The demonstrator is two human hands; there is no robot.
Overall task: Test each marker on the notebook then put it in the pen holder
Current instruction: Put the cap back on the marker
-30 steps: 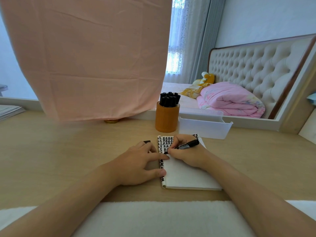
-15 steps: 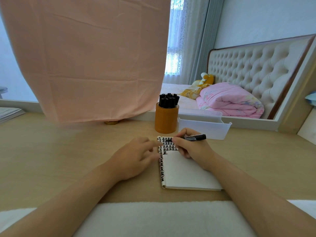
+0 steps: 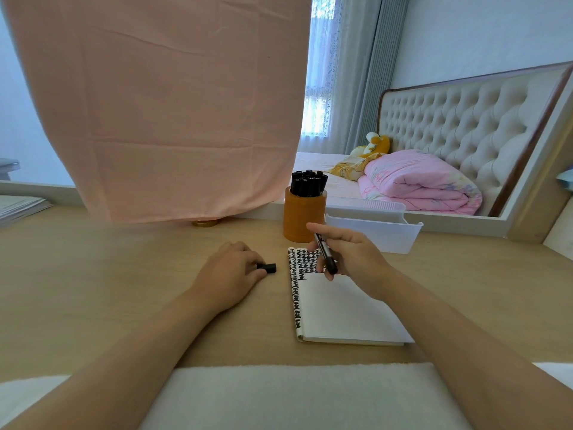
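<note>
1. The right hand [image 3: 350,259] is closed around a black marker [image 3: 325,254], lifted just above the top of the notebook [image 3: 347,308], with the barrel slanting down toward the person. Which end carries the tip cannot be told from here.
2. The left hand [image 3: 231,274] rests on the desk [image 3: 108,274] just left of the notebook, its fingertips pinched on the marker's black cap [image 3: 269,267], which lies on the wood.
3. The notebook lies flat near the front of the desk; its left margin and top rows are filled with black test marks, and the rest of the page is blank.
4. The step in hand looks like recapping: bring cap and marker together over the desk, line the cap's open end up with the tip, and press straight until it seats. Coming in at an angle may smear ink on the fingers.
5. The pen holder [image 3: 304,217] stands just behind the notebook, already packed with capped markers [image 3: 308,183]. Lower this one upright into a gap near the rim rather than pushing against the others, which could tip the holder.
6. A white tray [image 3: 376,231] sits just right of the holder; keep the wrist clear of it on the way in.
</note>
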